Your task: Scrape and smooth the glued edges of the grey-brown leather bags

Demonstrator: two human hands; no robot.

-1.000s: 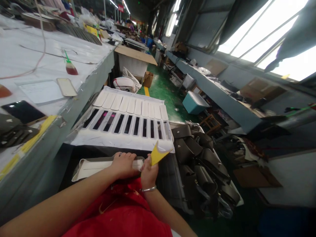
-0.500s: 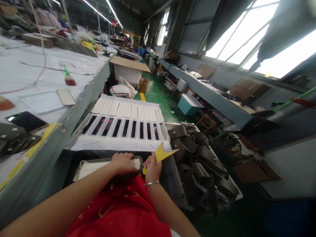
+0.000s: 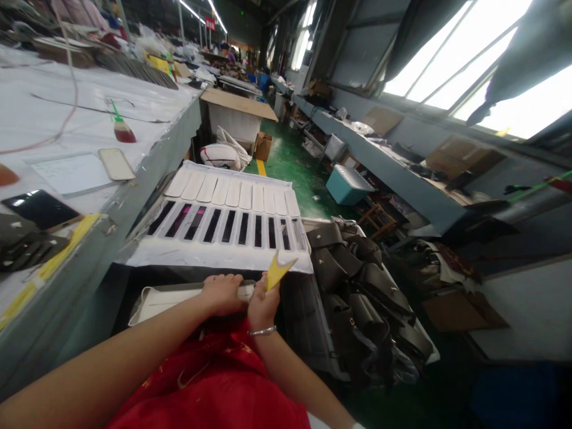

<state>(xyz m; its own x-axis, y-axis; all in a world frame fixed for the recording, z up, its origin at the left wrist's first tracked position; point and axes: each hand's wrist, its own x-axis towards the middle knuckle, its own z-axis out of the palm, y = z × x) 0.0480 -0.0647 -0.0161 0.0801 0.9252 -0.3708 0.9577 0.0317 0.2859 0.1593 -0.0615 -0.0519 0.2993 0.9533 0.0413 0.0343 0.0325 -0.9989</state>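
Note:
My right hand (image 3: 263, 304) is closed around a flat yellow tool (image 3: 277, 272). Its forked, V-notched end sticks out above my fingers; the rest is hidden in the fist. My left hand (image 3: 223, 294) has its fingers bent over the far edge of a cream-lined, dark-rimmed case-like piece (image 3: 167, 301) that lies close against my body. The right fist sits at the right end of this piece, beside my left fingertips. Just beyond is a white slotted rack (image 3: 214, 253), with a row of cream strips (image 3: 232, 193) standing along its far side.
A crate of dark leather bags (image 3: 357, 286) stands to the right. Along the left runs a white-topped bench (image 3: 27, 119) with a bottle of red liquid (image 3: 123, 131), a paper sheet and a phone. A teal box (image 3: 346, 186) sits on the green floor.
My right hand has moved left and slightly up towards my left hand, and the yellow tool stands more upright. My left hand stays on the piece. The view has shifted slightly.

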